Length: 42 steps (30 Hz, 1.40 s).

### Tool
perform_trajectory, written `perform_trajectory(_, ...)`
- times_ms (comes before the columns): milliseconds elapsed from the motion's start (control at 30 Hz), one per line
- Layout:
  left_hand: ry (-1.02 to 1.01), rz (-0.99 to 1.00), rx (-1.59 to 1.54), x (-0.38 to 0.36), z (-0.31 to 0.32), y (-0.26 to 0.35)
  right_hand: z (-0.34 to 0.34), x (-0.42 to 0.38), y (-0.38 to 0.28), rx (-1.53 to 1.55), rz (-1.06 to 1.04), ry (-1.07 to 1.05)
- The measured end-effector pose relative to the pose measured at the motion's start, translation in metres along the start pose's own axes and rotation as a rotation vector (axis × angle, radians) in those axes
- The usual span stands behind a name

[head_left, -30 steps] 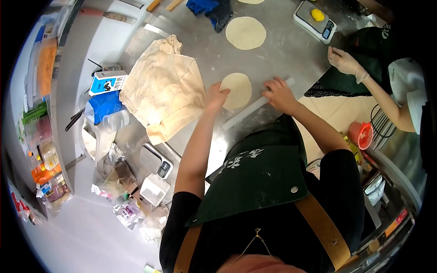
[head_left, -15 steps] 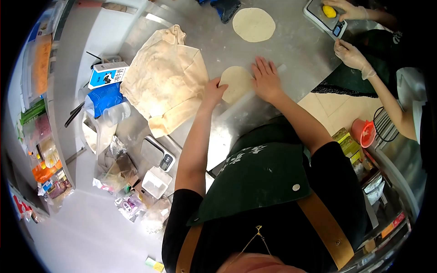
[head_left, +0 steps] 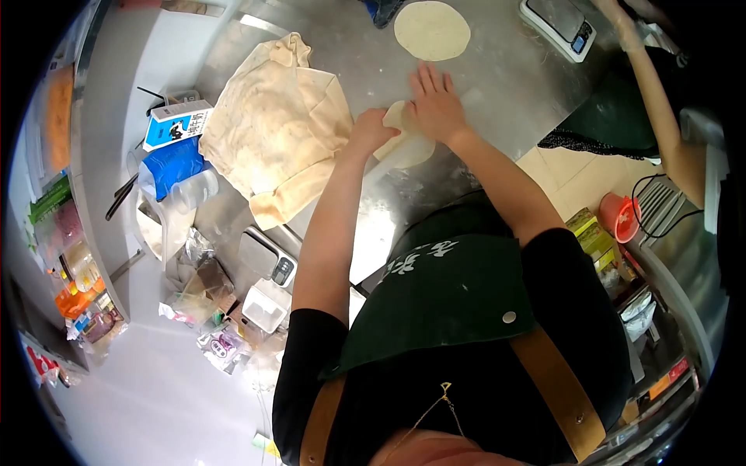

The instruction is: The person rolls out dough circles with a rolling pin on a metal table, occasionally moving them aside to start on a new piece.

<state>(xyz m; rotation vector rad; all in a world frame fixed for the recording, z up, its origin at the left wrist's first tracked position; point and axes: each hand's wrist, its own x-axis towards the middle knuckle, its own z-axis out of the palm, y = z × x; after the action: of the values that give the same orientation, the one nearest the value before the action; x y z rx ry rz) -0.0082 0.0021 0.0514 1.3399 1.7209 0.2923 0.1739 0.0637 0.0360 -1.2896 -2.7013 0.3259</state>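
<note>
crosswise, rolling pin point(head_left: 392, 155) (under both hands)

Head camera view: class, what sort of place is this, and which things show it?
Probably a bakery or commercial kitchen: a steel worktable bearing rolled dough rounds, digital scales, and an aproned person's hands flattening dough.

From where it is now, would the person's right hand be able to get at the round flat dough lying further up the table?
Probably yes: the right hand lies flat just below the round flat dough, with only bare steel table between them.
</note>
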Motion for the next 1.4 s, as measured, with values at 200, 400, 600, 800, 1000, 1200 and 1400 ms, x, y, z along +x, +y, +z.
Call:
perform_trajectory(200, 0.116, -0.041, 0.250, -0.025, 0.003, 0.033, 0.003, -0.042, 0.017, 0.117, -0.110, 0.066)
perform_trajectory(400, 0.126, 0.013, 0.204, -0.068, 0.003, 0.079, -0.029, -0.107, 0.059, 0.187, -0.380, -0.078)
perform_trajectory(600, 0.172, -0.059, -0.024, -0.048, 0.020, 0.016, -0.054, -0.095, 0.065, 0.187, -0.430, -0.116)
perform_trajectory(800, 0.161, -0.047, 0.042, -0.038, 0.029, -0.028, -0.045, -0.054, 0.047, 0.245, -0.391, -0.062)
perform_trajectory(1000, 0.139, -0.133, -0.266, -0.046, 0.021, -0.021, 0.004, -0.051, 0.016, 0.057, -0.068, 0.078)
perform_trajectory(1200, 0.113, -0.100, -0.609, -0.024, 0.012, -0.024, 0.003, -0.037, 0.012, -0.033, -0.021, 0.009)
perform_trajectory(1400, -0.002, -0.067, -0.178, -0.017, -0.001, -0.004, 0.007, -0.016, 0.005, 0.049, -0.045, 0.127)
